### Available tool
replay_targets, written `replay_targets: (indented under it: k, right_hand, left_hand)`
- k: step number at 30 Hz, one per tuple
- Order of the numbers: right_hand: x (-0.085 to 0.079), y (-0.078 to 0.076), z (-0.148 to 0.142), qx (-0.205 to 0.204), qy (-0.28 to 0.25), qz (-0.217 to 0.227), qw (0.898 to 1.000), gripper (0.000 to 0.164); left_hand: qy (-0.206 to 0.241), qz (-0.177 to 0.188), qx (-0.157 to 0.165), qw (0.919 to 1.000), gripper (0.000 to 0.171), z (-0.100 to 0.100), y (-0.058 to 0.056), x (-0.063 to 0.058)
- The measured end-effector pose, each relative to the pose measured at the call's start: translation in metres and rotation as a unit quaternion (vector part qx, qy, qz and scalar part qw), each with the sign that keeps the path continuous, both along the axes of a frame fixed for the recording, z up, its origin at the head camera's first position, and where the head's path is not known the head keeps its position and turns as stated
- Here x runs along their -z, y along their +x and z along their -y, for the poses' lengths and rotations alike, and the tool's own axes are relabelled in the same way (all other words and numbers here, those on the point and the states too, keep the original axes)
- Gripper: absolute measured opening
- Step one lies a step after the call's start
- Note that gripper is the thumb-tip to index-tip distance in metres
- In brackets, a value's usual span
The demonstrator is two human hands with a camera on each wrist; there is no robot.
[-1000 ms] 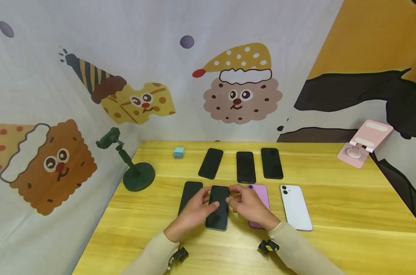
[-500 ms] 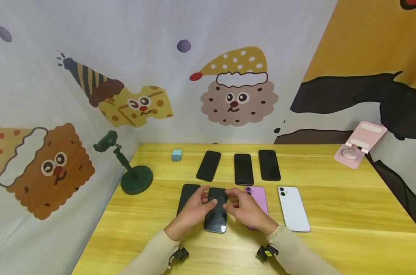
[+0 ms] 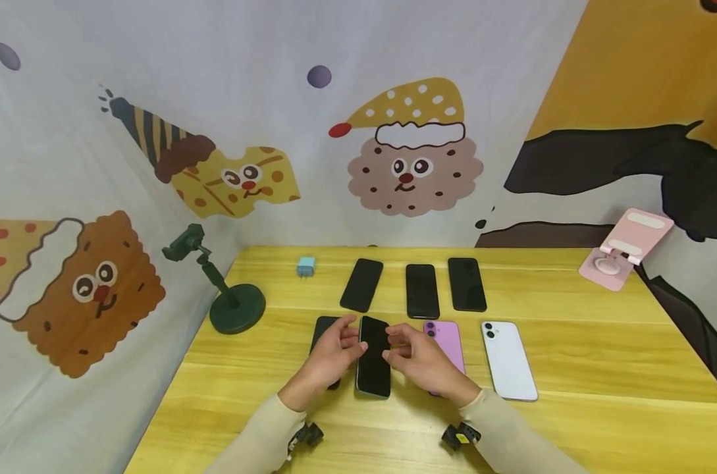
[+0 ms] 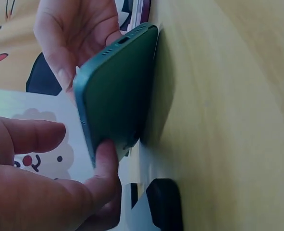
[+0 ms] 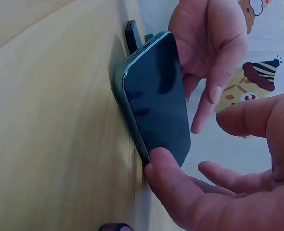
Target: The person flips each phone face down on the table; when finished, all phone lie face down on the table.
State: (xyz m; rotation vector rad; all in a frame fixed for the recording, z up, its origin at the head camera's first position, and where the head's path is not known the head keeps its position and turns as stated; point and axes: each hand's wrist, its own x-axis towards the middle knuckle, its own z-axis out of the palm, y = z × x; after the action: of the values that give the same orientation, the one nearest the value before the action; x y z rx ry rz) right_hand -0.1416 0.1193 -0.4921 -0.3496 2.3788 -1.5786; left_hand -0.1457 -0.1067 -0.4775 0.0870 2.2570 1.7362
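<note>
A green phone (image 3: 374, 362) leans with its dark screen up, its left long edge raised off the table and its right edge low. My left hand (image 3: 334, 355) is at the raised edge; in the left wrist view a fingertip touches the green back (image 4: 117, 101), and the thumb stands apart. On the other side my right hand (image 3: 426, 362) has a fingertip at the lower edge of the screen (image 5: 158, 91), its thumb held away. A black phone (image 3: 322, 327) lies partly hidden under my left hand. A pink phone (image 3: 448, 342) is partly covered by my right hand.
Behind lie three dark phones: a left one (image 3: 361, 285), a middle one (image 3: 422, 291) and a right one (image 3: 467, 284). A white phone (image 3: 509, 361) is at right. Around them stand a green phone stand (image 3: 237, 309), a blue charger (image 3: 306, 266) and a pink stand (image 3: 627, 247).
The green phone has gone from lying flat to tilted, its left edge lifted. My left hand has shifted slightly left, its thumb off the screen; my right hand has barely moved.
</note>
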Motion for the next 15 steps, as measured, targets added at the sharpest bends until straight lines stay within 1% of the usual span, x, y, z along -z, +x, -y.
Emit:
replay_targets:
  k: [3, 7, 11, 13, 15]
  right_hand:
    - [-0.0010, 0.0000, 0.0007, -0.006, 0.002, 0.004, 1.000, 0.046]
    - [-0.0014, -0.0004, 0.0009, -0.012, 0.010, 0.004, 1.000, 0.046]
    - [-0.0021, -0.0015, 0.0014, -0.012, -0.009, 0.025, 1.000, 0.049]
    - [-0.0024, -0.0017, 0.0019, -0.008, -0.026, 0.043, 0.999, 0.050]
    - [-0.0018, -0.0011, 0.0024, -0.005, -0.045, 0.057, 0.997, 0.054]
  left_hand:
    - [0.009, 0.002, 0.010, 0.9999, 0.067, 0.0000, 0.0001, 0.0018]
    - [0.028, -0.005, 0.028, 0.9992, 0.062, -0.0003, -0.0005, 0.0053]
    - [0.054, -0.005, 0.048, 0.9974, 0.061, 0.0000, -0.0021, 0.0078]
    - [0.073, 0.009, 0.064, 0.9952, 0.064, 0.0007, -0.0031, 0.0089]
    - [0.102, 0.033, 0.085, 0.9906, 0.067, 0.0017, -0.0040, 0.0101]
